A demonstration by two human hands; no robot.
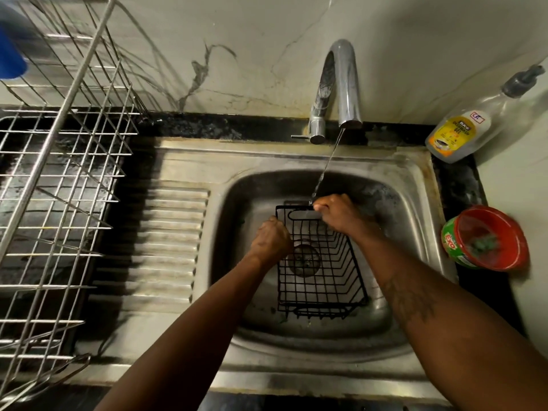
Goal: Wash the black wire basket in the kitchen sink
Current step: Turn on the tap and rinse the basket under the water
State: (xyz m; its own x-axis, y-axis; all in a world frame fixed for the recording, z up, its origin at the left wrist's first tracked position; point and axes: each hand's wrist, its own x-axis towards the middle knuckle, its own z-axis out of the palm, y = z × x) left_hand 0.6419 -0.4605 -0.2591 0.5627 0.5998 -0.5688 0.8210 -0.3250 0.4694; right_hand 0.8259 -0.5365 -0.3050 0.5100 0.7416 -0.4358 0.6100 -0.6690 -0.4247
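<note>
A steel dish rack (56, 185) is standing left of the sink (415, 185), a soap bottle (462, 134) and red tub (489, 238) right. Tap (341, 84) is running water onto the black wire basket (320, 277), lying in the basin over the drain. Left hand (271, 241) is gripping its left rim; right hand (338, 213) is closing on the far edge, probably rubbing.

Bottle (462, 134) label: yellow, print inverted; top word appears to read "BAS", rest illegible.
Bottle sticker: white, handwritten mark, illegible.
Tub (486, 238) side: white-on-red lettering, appears to read "EXO".
</note>
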